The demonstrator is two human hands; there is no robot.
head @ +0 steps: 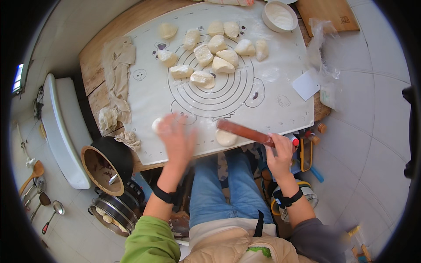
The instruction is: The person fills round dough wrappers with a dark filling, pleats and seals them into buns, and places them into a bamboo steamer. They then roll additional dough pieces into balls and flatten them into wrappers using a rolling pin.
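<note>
My right hand (279,154) grips one end of a reddish-brown wooden rolling pin (245,132). The pin's far end passes over a round, smooth piece of dough (227,138) near the mat's front edge. My left hand (176,139), blurred, is over the mat with thumb and fingers apart. Partly hidden behind its fingers is a second pale piece of dough (156,125); whether they touch I cannot tell. Farther back, several cut, floured dough chunks (223,65) lie on the white printed pastry mat (276,111).
A bowl of flour (279,16) stands at the back right, by a wooden board (329,14). On the right lie a white scraper (306,84) and plastic bag (324,49). A crumpled cloth (120,69) borders the mat's left; below stand a dark pot (115,157) and steamer (113,210).
</note>
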